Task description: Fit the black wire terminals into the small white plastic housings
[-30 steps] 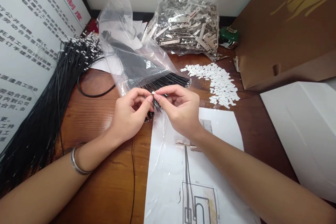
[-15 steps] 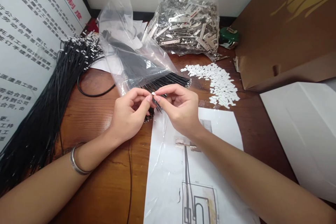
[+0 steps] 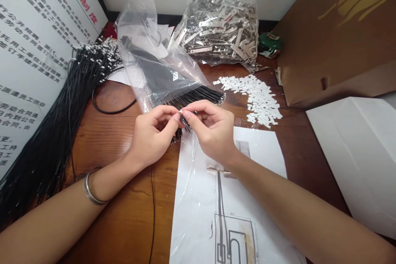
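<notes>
My left hand and my right hand meet fingertip to fingertip, both closed in a pinch. A small white plastic connector shows between the fingertips, mostly covered by my right thumb and index finger. One thin black wire runs down from beneath my left hand, whose thumb and index finger seem to pinch its end; the joint itself is hidden. Right behind the hands, a bundle of black wires with metal tips sticks out of a clear plastic bag.
Loose white connectors lie piled at the right. Behind stand a bag of metal strips and a green tape measure. Black wires with white ends lean at left. A printed sheet lies in front; boxes flank the right.
Less of the white connector shows between the fingertips. My right fingers have shifted very slightly over it; both hands otherwise stay in place.
</notes>
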Demonstrator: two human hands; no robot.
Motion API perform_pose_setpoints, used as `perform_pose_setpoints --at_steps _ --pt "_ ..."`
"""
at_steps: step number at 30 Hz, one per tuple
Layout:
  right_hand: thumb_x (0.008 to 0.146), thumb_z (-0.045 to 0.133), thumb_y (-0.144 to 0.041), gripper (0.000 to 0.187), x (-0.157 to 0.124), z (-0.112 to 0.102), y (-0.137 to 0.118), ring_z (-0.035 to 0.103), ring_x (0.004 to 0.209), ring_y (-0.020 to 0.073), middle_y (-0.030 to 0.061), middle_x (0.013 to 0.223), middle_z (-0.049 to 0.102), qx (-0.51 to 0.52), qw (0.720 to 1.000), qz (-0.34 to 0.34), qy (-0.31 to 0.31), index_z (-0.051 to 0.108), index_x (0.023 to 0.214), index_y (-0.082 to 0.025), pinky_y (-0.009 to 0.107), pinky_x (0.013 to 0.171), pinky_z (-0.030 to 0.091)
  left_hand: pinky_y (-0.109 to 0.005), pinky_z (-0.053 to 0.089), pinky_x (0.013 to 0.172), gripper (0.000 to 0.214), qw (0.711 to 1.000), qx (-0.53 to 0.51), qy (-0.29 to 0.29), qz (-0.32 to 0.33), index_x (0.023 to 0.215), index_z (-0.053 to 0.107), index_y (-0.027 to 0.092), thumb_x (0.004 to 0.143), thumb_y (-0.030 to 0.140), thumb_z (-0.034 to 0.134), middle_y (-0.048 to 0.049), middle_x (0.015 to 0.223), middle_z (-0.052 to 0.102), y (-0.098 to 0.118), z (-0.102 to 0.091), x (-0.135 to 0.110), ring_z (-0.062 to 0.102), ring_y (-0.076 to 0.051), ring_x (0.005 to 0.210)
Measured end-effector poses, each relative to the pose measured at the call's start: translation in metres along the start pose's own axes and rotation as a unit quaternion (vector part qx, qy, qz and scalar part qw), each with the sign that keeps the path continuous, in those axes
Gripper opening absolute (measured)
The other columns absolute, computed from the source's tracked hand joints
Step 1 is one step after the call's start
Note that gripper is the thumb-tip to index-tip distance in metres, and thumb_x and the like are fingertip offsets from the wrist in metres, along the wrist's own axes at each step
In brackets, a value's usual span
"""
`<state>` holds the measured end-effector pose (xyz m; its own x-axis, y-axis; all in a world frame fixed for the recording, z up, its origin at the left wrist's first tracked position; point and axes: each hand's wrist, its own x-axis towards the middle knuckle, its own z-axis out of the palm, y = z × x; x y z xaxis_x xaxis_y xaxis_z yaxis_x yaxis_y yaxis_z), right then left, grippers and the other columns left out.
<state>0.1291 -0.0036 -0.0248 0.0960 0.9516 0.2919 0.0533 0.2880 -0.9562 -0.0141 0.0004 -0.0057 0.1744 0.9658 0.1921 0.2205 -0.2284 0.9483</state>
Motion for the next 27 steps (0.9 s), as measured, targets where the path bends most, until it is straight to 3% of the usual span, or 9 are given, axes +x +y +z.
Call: perform_pose_setpoints --at_steps 18,27 --pt "0.079 0.07 -0.026 0.008 0.0006 -0.0004 -0.0008 0.062 0.056 0.0136 0.0026 0.073 0.068 0.043 0.997 0.064 -0.007 0.067 0.079 -0.018 0.027 0.048 0.045 -0.018 0.047 0.047 0.012 1.0 -0.003 -0.005 0.006 0.084 0.064 0.014 0.087 0.026 0.062 -0.0022 0.067 0.071 -0.0016 -0.0001 0.0004 0.061 -0.009 0.051" --pt "0.078 0.07 -0.023 0.007 0.0008 0.0006 -0.0023 0.062 0.056 0.0135 0.0011 0.067 0.067 0.051 0.998 0.046 0.001 0.066 0.074 -0.018 0.027 0.049 0.047 -0.018 0.048 0.049 0.011 1.0 0.002 -0.002 0.019 0.083 0.064 0.015 0.088 0.025 0.061 -0.0027 0.07 0.072 -0.0011 -0.0002 -0.0003 0.062 -0.009 0.054"
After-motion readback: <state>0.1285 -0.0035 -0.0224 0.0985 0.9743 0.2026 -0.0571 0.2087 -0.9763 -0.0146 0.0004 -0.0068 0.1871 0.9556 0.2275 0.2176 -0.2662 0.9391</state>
